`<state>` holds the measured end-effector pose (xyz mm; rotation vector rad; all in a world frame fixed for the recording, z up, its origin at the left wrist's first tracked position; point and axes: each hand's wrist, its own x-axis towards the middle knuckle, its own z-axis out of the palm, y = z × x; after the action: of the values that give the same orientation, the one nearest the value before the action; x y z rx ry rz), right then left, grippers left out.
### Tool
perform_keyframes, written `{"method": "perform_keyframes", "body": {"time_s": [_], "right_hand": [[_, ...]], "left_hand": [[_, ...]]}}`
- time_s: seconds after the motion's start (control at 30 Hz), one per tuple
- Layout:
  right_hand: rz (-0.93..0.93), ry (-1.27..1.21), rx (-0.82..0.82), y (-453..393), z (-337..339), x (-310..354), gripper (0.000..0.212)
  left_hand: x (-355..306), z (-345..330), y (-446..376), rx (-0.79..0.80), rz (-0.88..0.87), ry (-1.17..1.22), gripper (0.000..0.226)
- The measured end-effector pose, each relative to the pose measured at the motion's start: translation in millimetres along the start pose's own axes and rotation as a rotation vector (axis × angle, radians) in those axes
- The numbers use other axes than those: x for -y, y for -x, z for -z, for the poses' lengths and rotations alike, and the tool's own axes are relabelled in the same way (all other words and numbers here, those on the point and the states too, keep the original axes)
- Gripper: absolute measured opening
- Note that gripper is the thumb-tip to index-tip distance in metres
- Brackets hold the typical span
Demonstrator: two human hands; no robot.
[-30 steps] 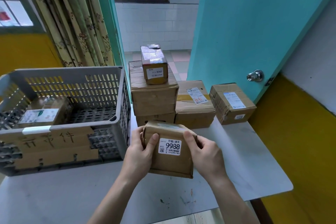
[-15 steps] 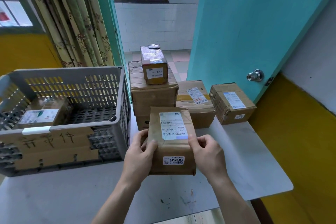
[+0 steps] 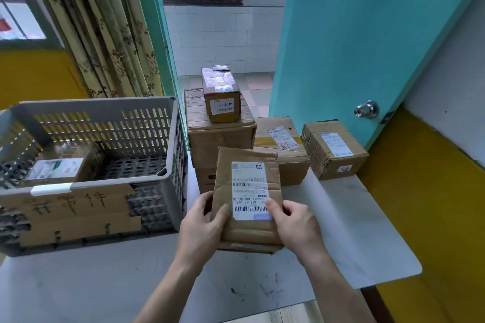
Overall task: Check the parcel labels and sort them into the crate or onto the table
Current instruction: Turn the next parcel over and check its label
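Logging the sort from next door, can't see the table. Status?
Left hand and right hand both gripping one brown parcel, shipping label facing up. Grey crate holds one parcel. Nothing blocking.

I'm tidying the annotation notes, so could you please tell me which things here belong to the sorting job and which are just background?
Job:
held parcel, in left hand and right hand
grey crate
parcel in crate
stacked parcels
table

Background:
curtain
door
doorknob

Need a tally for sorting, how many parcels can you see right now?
6: held parcel; one in the crate; large box with small box on top; two boxes rightward. Others may be hidden.
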<state>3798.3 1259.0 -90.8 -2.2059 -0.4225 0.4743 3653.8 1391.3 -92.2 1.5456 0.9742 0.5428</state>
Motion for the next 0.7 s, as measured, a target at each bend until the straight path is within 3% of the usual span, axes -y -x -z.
{"method": "perform_keyframes", "body": {"time_s": [0.13, 0.3, 0.33, 0.4, 0.47, 0.5, 0.57, 0.6, 0.7], "right_hand": [[0.074, -0.023, -0.017, 9, -5, -2, 0.042], [0.083, -0.217, 0.039, 12, -1, 0, 0.013], [0.057, -0.268, 0.074, 11, 1, -1, 0.028], [0.014, -0.348, 0.203, 12, 6, -1, 0.09], [-0.018, -0.424, 0.315, 13, 8, 0, 0.12], [-0.022, -0.443, 0.339, 14, 9, -1, 0.119], [0.01, -0.409, 0.315, 16, 12, 3, 0.091], [0.04, -0.359, 0.274, 18, 11, 4, 0.089], [0.064, -0.2, 0.162, 18, 5, 7, 0.121]], "left_hand": [[-2, 2, -4, -0.021, 0.049, -0.006, 0.028], [4, 6, -5, -0.038, 0.049, 0.038, 0.028], [4, 8, -5, -0.04, 0.047, 0.078, 0.02], [5, 8, -4, -0.019, 0.054, 0.155, 0.012], [7, 7, -3, 0.003, 0.073, 0.171, 0.013], [7, 8, -3, 0.014, 0.083, 0.164, 0.016], [7, 7, -4, 0.023, 0.08, 0.087, 0.028], [8, 6, -5, 0.018, 0.06, 0.011, 0.036], [3, -1, 0, -0.045, -0.095, -0.173, 0.049]]}}
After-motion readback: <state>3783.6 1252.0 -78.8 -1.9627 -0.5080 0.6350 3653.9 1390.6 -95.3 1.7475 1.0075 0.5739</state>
